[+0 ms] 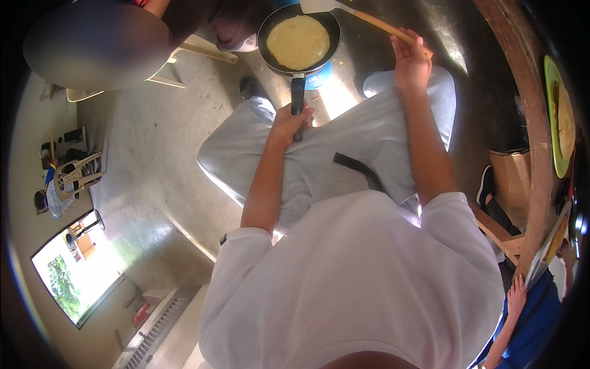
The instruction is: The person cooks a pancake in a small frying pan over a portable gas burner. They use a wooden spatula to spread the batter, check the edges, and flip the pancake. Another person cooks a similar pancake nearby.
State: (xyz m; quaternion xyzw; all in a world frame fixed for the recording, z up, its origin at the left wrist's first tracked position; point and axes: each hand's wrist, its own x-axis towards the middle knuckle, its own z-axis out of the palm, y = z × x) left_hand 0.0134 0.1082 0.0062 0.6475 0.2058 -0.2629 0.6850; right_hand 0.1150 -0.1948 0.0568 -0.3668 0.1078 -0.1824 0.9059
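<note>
My left hand is wrapped around the black handle of a frying pan, in front of my knees. A round, pale yellow pancake lies flat in the pan. Beneath the pan, part of a blue object shows; its kind is unclear. My right hand, raised over my right knee, grips the wooden handle of a spatula. The spatula's pale blade is over the pan's far right rim, partly cut off by the picture's top edge; whether it touches the rim cannot be told.
At the right is a wooden table edge, with a green plate holding flat pancakes. Another person's hand rests on that edge lower down. A cardboard box stands beneath. A plastic chair and another person are at the upper left.
</note>
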